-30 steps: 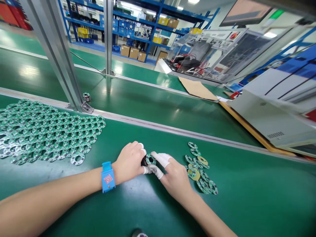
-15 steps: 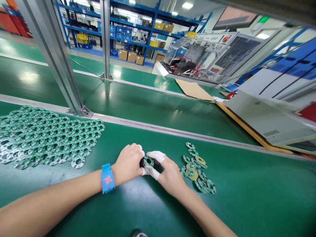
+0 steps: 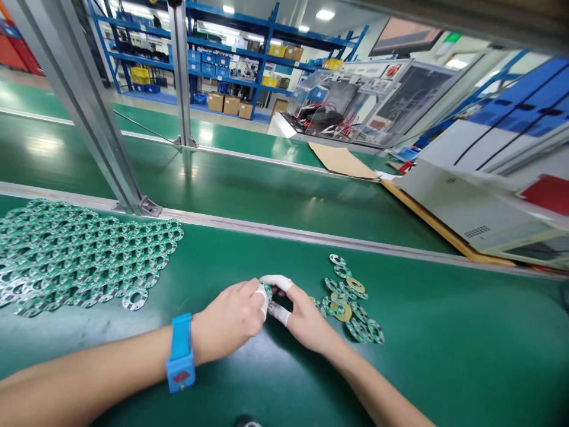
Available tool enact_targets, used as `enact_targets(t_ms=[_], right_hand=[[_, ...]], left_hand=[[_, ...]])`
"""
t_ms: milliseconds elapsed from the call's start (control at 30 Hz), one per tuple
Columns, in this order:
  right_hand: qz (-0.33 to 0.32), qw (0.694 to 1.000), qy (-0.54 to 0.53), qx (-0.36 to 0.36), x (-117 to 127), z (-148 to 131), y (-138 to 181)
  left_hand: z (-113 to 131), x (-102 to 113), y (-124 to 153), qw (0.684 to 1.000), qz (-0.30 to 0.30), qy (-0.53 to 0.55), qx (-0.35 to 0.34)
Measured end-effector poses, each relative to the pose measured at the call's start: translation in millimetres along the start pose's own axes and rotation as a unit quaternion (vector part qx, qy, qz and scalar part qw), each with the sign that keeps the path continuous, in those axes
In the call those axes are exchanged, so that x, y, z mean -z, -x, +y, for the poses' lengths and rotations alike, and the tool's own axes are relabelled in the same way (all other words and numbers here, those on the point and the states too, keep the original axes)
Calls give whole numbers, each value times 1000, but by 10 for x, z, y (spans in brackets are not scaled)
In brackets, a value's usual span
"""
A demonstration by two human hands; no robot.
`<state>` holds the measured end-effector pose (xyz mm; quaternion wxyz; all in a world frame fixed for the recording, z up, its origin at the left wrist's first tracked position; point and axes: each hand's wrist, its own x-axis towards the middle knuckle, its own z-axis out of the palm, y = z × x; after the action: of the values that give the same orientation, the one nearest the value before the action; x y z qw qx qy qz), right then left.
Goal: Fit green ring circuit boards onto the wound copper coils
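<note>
Between my two hands is a green ring-shaped circuit board, mostly covered by fingers. My left hand, with a blue wrist strap behind it, is closed over the ring's left side. White finger cots cover several of my fingertips. My right hand grips the ring from the right between thumb and forefinger. Whether another part lies under the fingers is hidden. To the right of my right hand lies a loose pile of ring boards, a few with yellowish faces up. Many more ring boards overlap in rows on the left.
The green work surface is bounded behind by a metal rail. A metal post rises at the left. A pale cabinet stands at the right, beyond the rail. A dark round object shows at the bottom edge.
My left hand has turned over, its fingers now covering more of the ring board, and its wrist strap has rotated. My right hand keeps its hold. The camera view has shifted slightly.
</note>
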<state>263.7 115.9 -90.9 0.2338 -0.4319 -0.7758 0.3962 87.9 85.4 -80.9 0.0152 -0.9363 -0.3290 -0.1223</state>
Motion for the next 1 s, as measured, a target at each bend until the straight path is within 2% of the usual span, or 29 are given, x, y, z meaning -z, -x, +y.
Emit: enact_targets(t_ms=[100,200,267,333,433,500,567,633,700,767,833,900,967,1000], right_hand=[[10,1000,21,7,19,-29,19],[13,997,82,8,158,-152,60],[-69,992,104,6,253,-281,97],[-194,976,95,30,287,-418,136],[-341,928,65,135,188,-563,186],[-399,893,35,208,79,-595,205],[-419,876,9,237,15,-574,202],[-388,895,9,221,33,-510,166],[-312,932,24,181,113,-412,101],[-215,966,32,137,196,-283,28],[-135,986,32,92,227,-144,-26],[-73,995,31,54,200,-28,-43],[-14,998,41,43,143,28,-28],[13,997,54,50,116,29,-15]], left_hand=[[-17,6,19,1000,-6,-13,-5],[-11,64,37,998,-13,55,38],[-8,85,24,987,1,128,94],[-70,77,-40,973,8,186,136],[-453,62,-258,959,5,212,189],[-902,90,-438,940,41,180,285],[-1363,142,-577,917,73,154,360],[-1659,180,-635,899,88,146,403],[-1684,177,-605,893,103,146,412],[-1454,132,-505,904,100,163,383],[-1086,67,-366,917,42,244,312],[-720,5,-223,890,-47,398,219],[-457,-47,-115,861,-51,471,185],[-375,-70,-79,859,-32,475,185]])
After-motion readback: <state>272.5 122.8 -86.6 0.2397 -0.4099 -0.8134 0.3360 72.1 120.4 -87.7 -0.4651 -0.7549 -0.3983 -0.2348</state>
